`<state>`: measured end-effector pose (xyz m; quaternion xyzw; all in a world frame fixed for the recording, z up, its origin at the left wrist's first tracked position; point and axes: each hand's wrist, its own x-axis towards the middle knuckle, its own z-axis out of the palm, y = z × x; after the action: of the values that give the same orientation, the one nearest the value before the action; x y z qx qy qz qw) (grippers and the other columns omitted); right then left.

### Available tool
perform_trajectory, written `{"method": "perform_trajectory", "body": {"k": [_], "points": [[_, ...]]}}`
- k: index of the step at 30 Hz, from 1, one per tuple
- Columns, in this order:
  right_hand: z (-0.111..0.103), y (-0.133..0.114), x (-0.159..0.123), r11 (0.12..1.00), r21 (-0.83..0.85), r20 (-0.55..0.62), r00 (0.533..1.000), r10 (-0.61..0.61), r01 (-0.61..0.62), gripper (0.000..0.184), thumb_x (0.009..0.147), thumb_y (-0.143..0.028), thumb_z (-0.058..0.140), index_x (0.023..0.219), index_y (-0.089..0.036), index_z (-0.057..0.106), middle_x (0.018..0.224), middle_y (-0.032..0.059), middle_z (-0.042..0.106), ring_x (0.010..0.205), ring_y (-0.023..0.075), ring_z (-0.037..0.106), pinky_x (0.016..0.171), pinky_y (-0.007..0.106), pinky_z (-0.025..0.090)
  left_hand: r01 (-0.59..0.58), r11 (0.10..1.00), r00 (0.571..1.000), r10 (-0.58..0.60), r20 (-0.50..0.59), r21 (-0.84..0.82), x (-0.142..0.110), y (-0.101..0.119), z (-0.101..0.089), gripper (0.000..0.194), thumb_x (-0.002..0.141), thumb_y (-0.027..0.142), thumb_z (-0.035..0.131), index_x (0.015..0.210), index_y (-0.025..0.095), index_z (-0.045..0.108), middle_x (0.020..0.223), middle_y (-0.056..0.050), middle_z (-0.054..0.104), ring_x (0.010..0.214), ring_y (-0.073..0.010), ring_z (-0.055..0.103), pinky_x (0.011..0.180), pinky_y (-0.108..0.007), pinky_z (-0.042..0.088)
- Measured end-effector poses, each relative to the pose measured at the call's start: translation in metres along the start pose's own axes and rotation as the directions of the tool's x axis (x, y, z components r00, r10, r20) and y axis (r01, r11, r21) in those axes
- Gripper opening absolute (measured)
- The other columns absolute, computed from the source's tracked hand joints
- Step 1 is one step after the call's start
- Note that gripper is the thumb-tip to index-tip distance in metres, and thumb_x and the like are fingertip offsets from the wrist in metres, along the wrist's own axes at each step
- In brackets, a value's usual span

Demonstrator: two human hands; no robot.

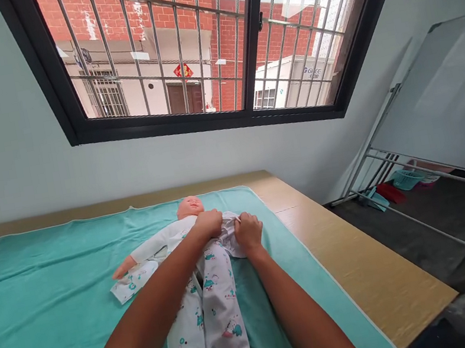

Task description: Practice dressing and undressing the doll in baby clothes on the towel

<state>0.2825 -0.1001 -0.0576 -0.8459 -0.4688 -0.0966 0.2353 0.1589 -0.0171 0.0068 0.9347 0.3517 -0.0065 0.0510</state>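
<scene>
A baby doll (190, 206) lies on its back, its head toward the wall. Under and around it spreads a white one-piece baby suit (222, 320) with a teal and pink animal print, its legs stretched toward me. The doll's arm on the left wears a plain white sleeve and rests beside a loose printed sleeve (132, 281). My left hand (209, 224) is closed at the doll's chest, pinching the suit's fabric. On the right, my right hand (249, 231) grips the bunched white sleeve of the suit. The doll's other arm is hidden by cloth and hands.
A teal blanket (61, 324) covers much of the wooden table (340, 251), whose edge runs down the right. Behind is a barred window (191, 43). A whiteboard on a metal frame (440, 101) stands at right, with basins (408, 178) on the floor near it.
</scene>
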Motion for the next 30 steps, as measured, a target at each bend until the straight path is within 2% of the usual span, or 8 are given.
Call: {"method": "perform_trajectory", "body": {"k": [3, 8, 11, 15, 19, 21, 26, 30], "points": [[0.006, -0.003, -0.001, 0.996, 0.086, 0.017, 1.0, 0.016, -0.017, 0.019, 0.098, -0.03, 0.042, 0.1, -0.018, 0.056, 0.102, 0.013, 0.064, 0.101, 0.0265, 0.056, 0.081, 0.034, 0.035, -0.07, 0.998, 0.996, 0.07, 0.062, -0.009, 0.005, 0.006, 0.004, 0.022, 0.066, 0.017, 0.07, 0.088, 0.022, 0.071, 0.099, -0.011, 0.073, 0.095, -0.0273, 0.068, 0.088, -0.034, 0.05], [0.009, -0.006, -0.002, 0.991, 0.136, 0.006, 1.0, 0.007, -0.008, 0.019, 0.097, -0.029, 0.045, 0.1, -0.018, 0.06, 0.098, 0.011, 0.066, 0.099, 0.026, 0.056, 0.082, 0.033, 0.032, -0.082, 0.996, 0.991, 0.084, 0.101, -0.022, 0.015, 0.013, 0.008, 0.018, 0.061, 0.022, 0.075, 0.078, 0.026, 0.073, 0.088, -0.004, 0.075, 0.087, -0.0238, 0.068, 0.084, -0.03, 0.051], [0.005, -0.007, -0.002, 0.986, 0.167, 0.012, 1.0, 0.017, -0.019, 0.021, 0.093, -0.036, 0.051, 0.095, -0.018, 0.063, 0.094, 0.0084, 0.067, 0.096, 0.0251, 0.056, 0.082, 0.033, 0.031, -0.055, 0.998, 0.996, 0.055, 0.073, -0.005, 0.02, 0.011, 0.012, 0.015, 0.059, 0.021, 0.075, 0.074, 0.024, 0.073, 0.084, -0.006, 0.075, 0.084, -0.0249, 0.069, 0.083, -0.032, 0.051], [0.001, -0.011, 0.001, 0.984, 0.164, 0.015, 0.998, 0.063, -0.065, 0.032, 0.084, -0.05, 0.059, 0.086, -0.019, 0.067, 0.09, 0.0084, 0.066, 0.091, 0.0252, 0.056, 0.077, 0.033, 0.031, -0.002, 1.0, 1.0, 0.002, -0.023, 0.001, 0.021, 0.006, 0.018, 0.012, 0.067, 0.022, 0.068, 0.077, 0.019, 0.074, 0.087, -0.012, 0.075, 0.086, -0.0269, 0.069, 0.082, -0.034, 0.05], [0.003, -0.011, 0.003, 0.992, 0.109, -0.026, 0.998, -0.06, 0.062, 0.012, 0.081, -0.026, 0.058, 0.076, -0.018, 0.065, 0.084, 0.0095, 0.064, 0.087, 0.0239, 0.053, 0.077, 0.033, 0.031, 0.038, 0.999, 0.996, -0.04, -0.083, -0.033, 0.016, 0.003, 0.017, 0.02, 0.066, 0.019, 0.065, 0.083, 0.018, 0.075, 0.087, -0.014, 0.074, 0.084, -0.0269, 0.069, 0.076, -0.032, 0.05], [0.006, -0.008, 0.004, 0.987, 0.113, -0.064, 0.992, -0.112, 0.118, 0.01, 0.079, -0.014, 0.054, 0.076, -0.017, 0.064, 0.084, 0.0099, 0.063, 0.084, 0.0228, 0.052, 0.077, 0.033, 0.032, 0.042, 0.997, 0.993, -0.049, -0.112, -0.059, 0.011, 0.0, 0.014, 0.025, 0.065, 0.018, 0.064, 0.087, 0.019, 0.075, 0.089, -0.013, 0.074, 0.084, -0.0267, 0.069, 0.074, -0.031, 0.049], [0.011, 0.003, 0.01, 0.925, 0.373, -0.152, 0.988, -0.012, 0.069, 0.018, 0.072, -0.011, 0.054, 0.087, -0.016, 0.062, 0.091, 0.0098, 0.061, 0.083, 0.0211, 0.051, 0.076, 0.03, 0.036, 0.036, 0.99, 0.98, -0.062, -0.191, -0.137, -0.001, -0.011, 0.006, 0.028, 0.067, 0.012, 0.059, 0.089, 0.023, 0.074, 0.088, -0.009, 0.074, 0.083, -0.0236, 0.068, 0.07, -0.028, 0.046], [0.012, 0.013, 0.018, 0.735, 0.672, 0.058, 0.996, 0.066, -0.088, 0.014, 0.066, -0.018, 0.054, 0.075, -0.018, 0.064, 0.072, 0.0023, 0.062, 0.07, 0.0175, 0.052, 0.064, 0.026, 0.036, 0.026, 0.978, 0.971, -0.074, -0.227, -0.206, -0.004, -0.018, 0.004, 0.028, 0.066, 0.011, 0.061, 0.088, 0.024, 0.074, 0.093, -0.007, 0.074, 0.085, -0.0216, 0.066, 0.07, -0.026, 0.044]]}}
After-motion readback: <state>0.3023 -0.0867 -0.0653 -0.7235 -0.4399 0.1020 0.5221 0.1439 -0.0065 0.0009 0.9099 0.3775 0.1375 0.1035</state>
